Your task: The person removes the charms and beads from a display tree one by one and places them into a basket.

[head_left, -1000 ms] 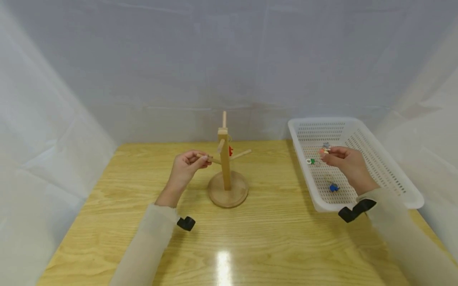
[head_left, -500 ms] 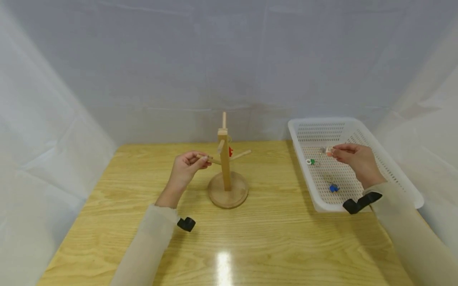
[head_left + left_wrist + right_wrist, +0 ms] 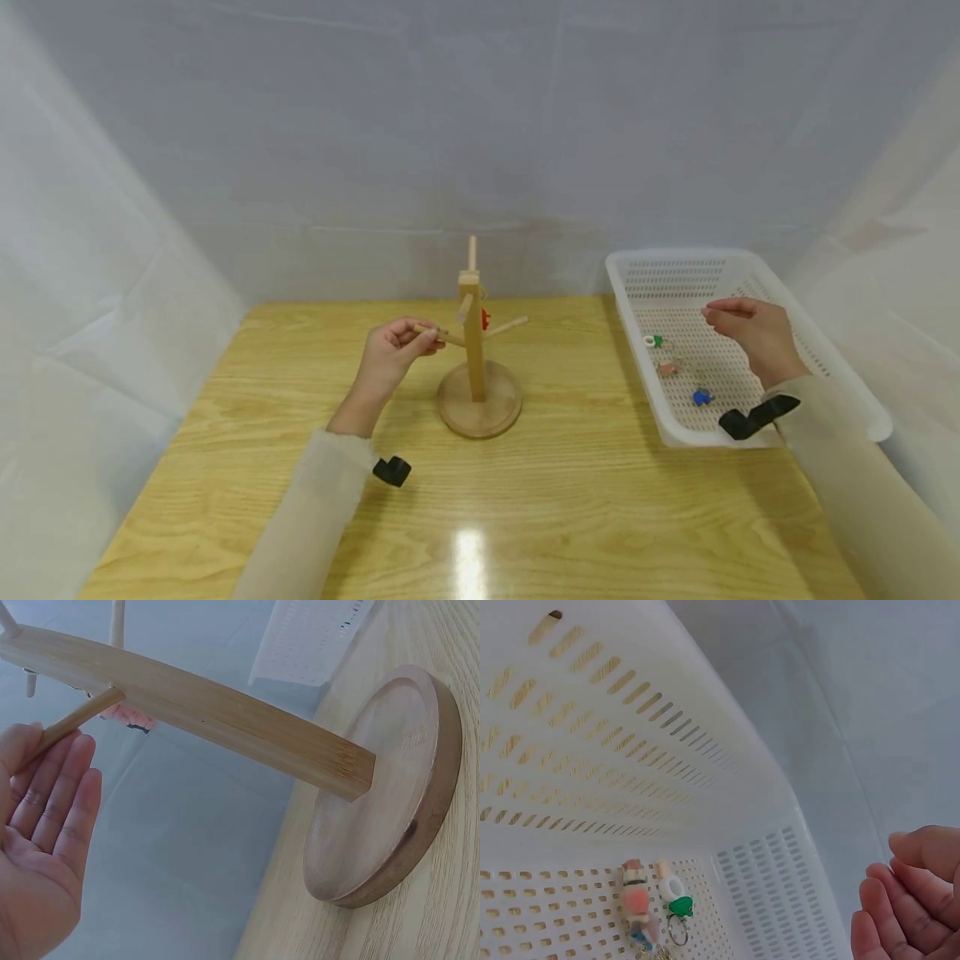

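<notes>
My left hand (image 3: 388, 354) pinches the end of a wooden peg (image 3: 448, 337) that sticks out from a wooden stand (image 3: 474, 350). In the left wrist view, thumb and fingertips of the left hand (image 3: 52, 825) meet on that peg (image 3: 79, 720). A small red charm (image 3: 486, 319) hangs behind the post. Over the white basket (image 3: 637, 383) hovers my right hand (image 3: 757, 337), holding nothing, its fingers loosely bent. On the basket floor lie a pinkish keychain (image 3: 667, 369), a green-and-white keychain (image 3: 657, 341) and a blue one (image 3: 701, 397).
The stand's round base (image 3: 480, 421) rests on a wooden table (image 3: 570, 500), left of the basket. Other pegs, such as the right-hand peg (image 3: 510, 326), stick out from the post. A pale sheet (image 3: 375, 150) hangs behind the table.
My right hand has let go of the pinkish keychain, which now lies on the basket floor, and has shifted slightly right. My left hand keeps its pinch on the peg.
</notes>
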A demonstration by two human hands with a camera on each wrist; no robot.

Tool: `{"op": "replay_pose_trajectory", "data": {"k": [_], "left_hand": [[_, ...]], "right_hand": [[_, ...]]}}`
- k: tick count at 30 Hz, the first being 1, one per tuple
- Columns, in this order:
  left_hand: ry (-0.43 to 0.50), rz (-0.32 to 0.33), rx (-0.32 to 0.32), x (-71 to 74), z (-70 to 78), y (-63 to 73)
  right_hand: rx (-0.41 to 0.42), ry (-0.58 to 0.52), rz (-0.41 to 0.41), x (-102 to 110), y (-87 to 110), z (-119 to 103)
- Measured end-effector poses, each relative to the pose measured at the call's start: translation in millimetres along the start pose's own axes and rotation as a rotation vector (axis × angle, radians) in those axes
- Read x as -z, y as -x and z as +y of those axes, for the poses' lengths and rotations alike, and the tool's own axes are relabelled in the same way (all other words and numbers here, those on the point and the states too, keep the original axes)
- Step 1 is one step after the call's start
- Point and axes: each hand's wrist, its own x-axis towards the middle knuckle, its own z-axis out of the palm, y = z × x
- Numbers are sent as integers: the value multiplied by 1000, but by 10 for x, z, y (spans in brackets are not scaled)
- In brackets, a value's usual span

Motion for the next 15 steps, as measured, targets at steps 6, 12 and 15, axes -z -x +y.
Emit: {"op": "replay_pose_trajectory", "data": {"k": [6,12,15], "left_hand": [[-18,-7,16,-1,19,11],[-36,-28,18,12,21,-28],[-24,-32,33,13,1,-60]], "right_hand": [[15,7,16,-7,22,-32],[32,29,6,-55,69,-122],[46,25,-2,-101,98,-158]]}}
